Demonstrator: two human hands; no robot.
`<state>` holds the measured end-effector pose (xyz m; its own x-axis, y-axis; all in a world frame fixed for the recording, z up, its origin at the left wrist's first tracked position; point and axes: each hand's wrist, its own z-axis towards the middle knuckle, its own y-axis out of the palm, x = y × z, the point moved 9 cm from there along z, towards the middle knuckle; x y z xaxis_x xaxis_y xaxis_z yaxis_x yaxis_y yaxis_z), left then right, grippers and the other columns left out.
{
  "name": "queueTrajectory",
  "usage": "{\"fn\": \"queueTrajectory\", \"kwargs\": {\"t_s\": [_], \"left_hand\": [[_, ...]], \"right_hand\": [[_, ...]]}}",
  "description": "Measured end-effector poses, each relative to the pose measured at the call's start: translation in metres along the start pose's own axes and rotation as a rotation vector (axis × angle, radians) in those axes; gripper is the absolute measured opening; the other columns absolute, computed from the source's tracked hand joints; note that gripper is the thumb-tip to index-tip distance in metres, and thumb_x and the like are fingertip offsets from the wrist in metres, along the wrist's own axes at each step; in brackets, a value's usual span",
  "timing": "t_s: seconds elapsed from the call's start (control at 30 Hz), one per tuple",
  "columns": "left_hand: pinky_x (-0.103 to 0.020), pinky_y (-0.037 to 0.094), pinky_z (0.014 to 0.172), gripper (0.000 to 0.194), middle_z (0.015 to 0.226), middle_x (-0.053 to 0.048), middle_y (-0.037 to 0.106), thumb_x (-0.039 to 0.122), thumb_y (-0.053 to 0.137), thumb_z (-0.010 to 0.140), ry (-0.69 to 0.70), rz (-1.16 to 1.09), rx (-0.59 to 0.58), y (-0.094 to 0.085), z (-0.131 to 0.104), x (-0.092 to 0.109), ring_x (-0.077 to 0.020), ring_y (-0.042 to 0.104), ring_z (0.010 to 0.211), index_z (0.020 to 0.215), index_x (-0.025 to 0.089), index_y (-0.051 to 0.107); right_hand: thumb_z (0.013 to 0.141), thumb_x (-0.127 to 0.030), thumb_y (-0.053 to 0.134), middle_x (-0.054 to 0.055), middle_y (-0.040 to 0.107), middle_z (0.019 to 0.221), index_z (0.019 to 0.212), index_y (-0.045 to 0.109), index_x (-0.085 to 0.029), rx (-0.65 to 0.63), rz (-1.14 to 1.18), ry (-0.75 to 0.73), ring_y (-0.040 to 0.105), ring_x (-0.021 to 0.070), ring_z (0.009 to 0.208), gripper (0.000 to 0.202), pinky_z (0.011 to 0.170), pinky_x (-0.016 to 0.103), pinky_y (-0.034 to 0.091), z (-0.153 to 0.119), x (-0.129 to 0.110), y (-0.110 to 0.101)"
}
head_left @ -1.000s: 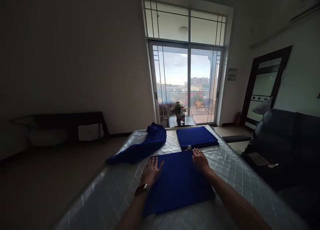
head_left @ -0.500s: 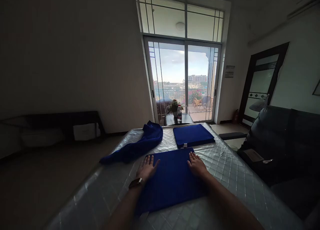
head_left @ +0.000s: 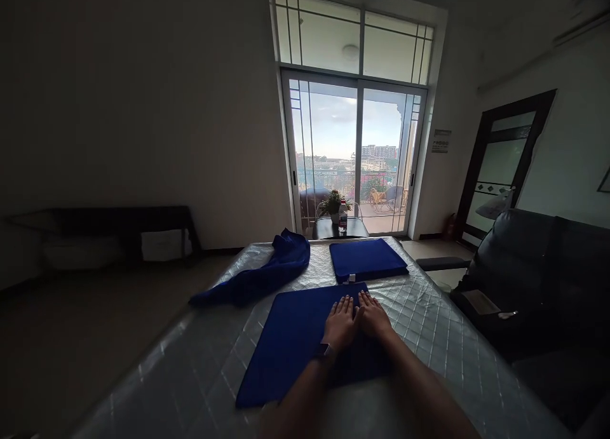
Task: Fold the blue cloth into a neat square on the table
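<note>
A folded blue cloth [head_left: 290, 337] lies flat on the silvery quilted table cover [head_left: 200, 363]. My left hand [head_left: 340, 321] rests palm down on its right half, fingers stretched out, a watch on the wrist. Right beside it, my right hand [head_left: 374, 315] lies flat along the cloth's right edge, its fingers extended too. The thumbs meet or nearly meet. Just beyond is a neatly folded stack of blue cloth [head_left: 369, 258] with a small white tag. To the far left, another blue cloth [head_left: 286, 261] lies crumpled. My forearms hide the cloth's near right part.
Behind the covered surface stands a small dark table [head_left: 352, 226] with a potted plant [head_left: 334, 204] and a bottle [head_left: 342, 216]. A black armchair [head_left: 548, 267] is close on the right. A low dark rack [head_left: 124, 220] stands along the left wall.
My left hand has slid right across the cloth, from its left edge to beside my right hand. The right hand has stayed nearly in place. The view has shifted slightly.
</note>
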<state>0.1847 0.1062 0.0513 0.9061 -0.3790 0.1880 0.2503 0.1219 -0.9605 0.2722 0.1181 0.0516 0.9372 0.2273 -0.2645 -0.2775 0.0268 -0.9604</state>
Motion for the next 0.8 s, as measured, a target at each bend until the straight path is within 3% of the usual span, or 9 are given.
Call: {"fn": "queueTrajectory", "kwargs": {"t_s": [0.1,0.33,0.4,0.53,0.7,0.8], "left_hand": [[-0.048,0.024,0.125,0.076,0.163,-0.015,0.034,0.055,0.006,0.101,-0.072,0.017,-0.009,-0.008,-0.015,-0.037,-0.0271,0.027,0.153,0.154,0.01,0.036],[-0.054,0.024,0.123,0.072,0.164,-0.016,0.032,0.053,0.013,0.101,-0.247,0.127,-0.028,-0.026,-0.066,-0.159,-0.0315,0.026,0.153,0.156,0.011,0.032],[-0.053,0.025,0.123,0.07,0.164,-0.014,0.033,0.054,0.017,0.1,-0.258,0.165,-0.02,-0.028,-0.077,-0.182,-0.0314,0.026,0.153,0.156,0.014,0.032],[-0.052,0.025,0.122,0.067,0.163,-0.011,0.039,0.054,0.022,0.1,-0.207,0.164,0.011,-0.03,-0.086,-0.191,-0.0307,0.025,0.154,0.155,0.02,0.037],[-0.05,0.025,0.123,0.065,0.161,-0.011,0.042,0.053,0.023,0.101,-0.219,0.177,0.035,-0.036,-0.087,-0.182,-0.03,0.029,0.153,0.153,0.02,0.041],[-0.049,0.024,0.124,0.07,0.162,-0.015,0.038,0.054,0.019,0.101,-0.222,0.195,0.036,-0.038,-0.087,-0.181,-0.0301,0.029,0.153,0.154,0.013,0.038]], "right_hand": [[0.101,-0.04,0.021,0.009,0.022,0.167,0.158,0.025,-0.012,0.006,0.007,0.023,0.015,0.0184,0.156,0.064,0.125,0.039,0.014,0.001,0.0,-0.001],[0.101,-0.041,0.02,0.008,0.022,0.167,0.158,0.025,-0.012,0.018,0.014,0.035,0.015,0.018,0.156,0.065,0.126,0.038,0.014,0.002,0.001,0.001],[0.101,-0.041,0.021,0.008,0.023,0.167,0.158,0.026,-0.012,0.024,0.005,0.036,0.016,0.0185,0.155,0.065,0.125,0.038,0.015,0.001,0.001,0.0],[0.1,-0.037,0.023,0.011,0.025,0.166,0.157,0.029,-0.008,0.049,-0.024,0.035,0.018,0.0211,0.155,0.064,0.126,0.04,0.014,-0.001,-0.005,-0.008],[0.097,-0.028,0.024,0.014,0.027,0.164,0.154,0.033,-0.004,0.099,-0.06,0.049,0.02,0.023,0.155,0.062,0.127,0.042,0.008,-0.013,-0.017,-0.019],[0.099,-0.033,0.022,0.012,0.029,0.164,0.154,0.035,-0.006,0.099,-0.05,0.046,0.022,0.0225,0.154,0.063,0.126,0.04,0.011,-0.029,-0.024,-0.015]]}}
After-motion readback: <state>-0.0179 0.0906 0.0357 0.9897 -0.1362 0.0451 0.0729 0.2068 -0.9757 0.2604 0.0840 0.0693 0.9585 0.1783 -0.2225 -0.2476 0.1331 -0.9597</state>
